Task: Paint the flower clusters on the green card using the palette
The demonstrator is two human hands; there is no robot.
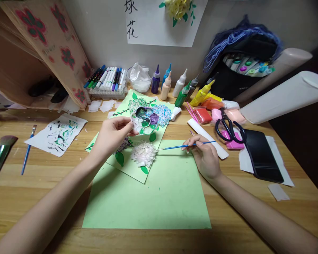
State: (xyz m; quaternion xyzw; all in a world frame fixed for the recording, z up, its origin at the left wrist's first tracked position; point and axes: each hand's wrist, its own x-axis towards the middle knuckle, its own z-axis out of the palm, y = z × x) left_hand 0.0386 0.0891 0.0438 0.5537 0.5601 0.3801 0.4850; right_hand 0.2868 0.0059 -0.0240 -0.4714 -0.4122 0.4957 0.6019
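My left hand (119,130) pinches the rim of a round paint palette (145,121), whose wells hold dark, purple, green and white paint. It is held above a light green card (129,169) bearing several textured flowers and green leaves. My right hand (202,153) is closed around a thin blue paintbrush (185,145), pointing left. The brush tip meets the right edge of the pale pink-white flower (143,153); whether it presses on it I cannot tell. A bluish flower (163,114) and a green-white flower (137,104) show behind the palette. Beneath lies a larger green sheet (148,201).
Paint bottles (180,83) and a tray of markers (110,79) line the back. At right lie black scissors (229,130), a dark phone (263,155) and clay packets (202,115). A paint-stained tissue (59,134) and another brush (28,151) lie left.
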